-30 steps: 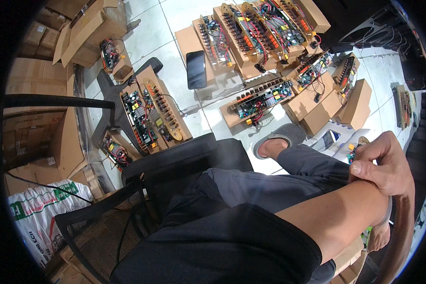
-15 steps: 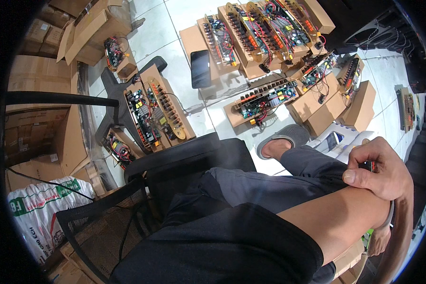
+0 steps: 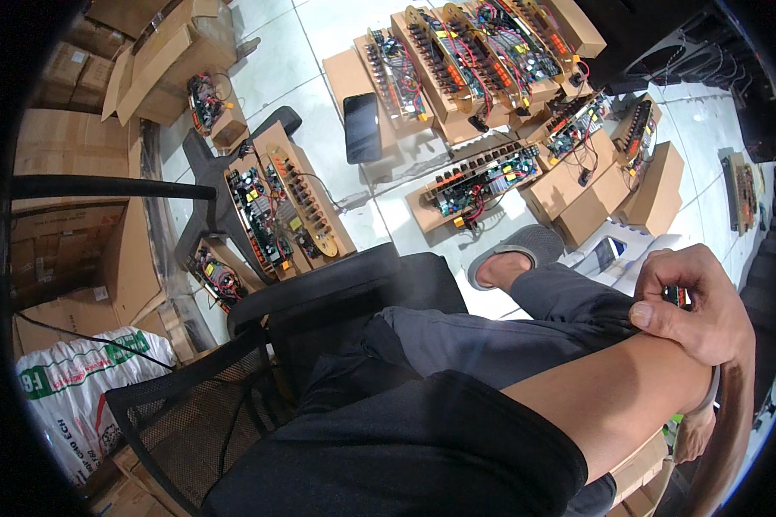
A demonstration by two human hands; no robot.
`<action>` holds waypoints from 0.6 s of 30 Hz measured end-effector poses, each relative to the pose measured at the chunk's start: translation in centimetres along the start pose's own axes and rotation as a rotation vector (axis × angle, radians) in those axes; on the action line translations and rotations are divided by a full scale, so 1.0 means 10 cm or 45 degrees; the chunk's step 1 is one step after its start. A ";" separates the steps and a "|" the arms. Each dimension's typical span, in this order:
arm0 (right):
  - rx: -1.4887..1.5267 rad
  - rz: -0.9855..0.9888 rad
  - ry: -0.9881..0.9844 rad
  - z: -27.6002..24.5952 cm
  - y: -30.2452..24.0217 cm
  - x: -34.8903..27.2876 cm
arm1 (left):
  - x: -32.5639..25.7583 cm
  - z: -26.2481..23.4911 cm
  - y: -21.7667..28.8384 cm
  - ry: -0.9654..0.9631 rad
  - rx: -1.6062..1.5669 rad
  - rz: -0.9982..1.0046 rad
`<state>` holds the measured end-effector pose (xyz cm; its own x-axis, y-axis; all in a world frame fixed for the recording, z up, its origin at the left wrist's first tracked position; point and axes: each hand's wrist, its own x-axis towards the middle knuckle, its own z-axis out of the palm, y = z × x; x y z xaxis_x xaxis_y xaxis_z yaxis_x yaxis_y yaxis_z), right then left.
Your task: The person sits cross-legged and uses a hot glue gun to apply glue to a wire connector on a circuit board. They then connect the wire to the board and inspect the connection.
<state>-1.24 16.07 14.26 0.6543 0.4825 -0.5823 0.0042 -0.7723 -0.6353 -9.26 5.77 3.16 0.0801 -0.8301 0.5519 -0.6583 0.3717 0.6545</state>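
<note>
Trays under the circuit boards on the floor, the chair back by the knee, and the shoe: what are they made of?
Trays: corrugated cardboard by the look, matte brown, with folded flaps and raw cut edges. Chair back: black mesh, likely woven synthetic; the floor clutter shows through it, and the frame looks like matte plastic or metal. Shoe: grey slip-on, soft matte surface, probably foam or rubber; too small to tell for sure.

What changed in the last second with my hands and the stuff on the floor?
The left hand, reaching across the body, slid slightly toward the knee in dark grey trousers, fingers pinched on a small red and dark part throughout. The right hand stayed low under the forearm. The wooden-mounted circuit boards, black phone and grey slipper stayed put.
</note>
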 end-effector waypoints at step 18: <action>-0.170 -0.061 0.306 0.07 0.02 -0.11 | -0.05 0.00 0.00 0.004 0.002 0.010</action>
<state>-2.47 15.67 14.44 0.8116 0.4201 -0.4061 0.1285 -0.8063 -0.5774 -9.27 6.16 2.87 0.0772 -0.8260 0.5583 -0.6599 0.3774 0.6497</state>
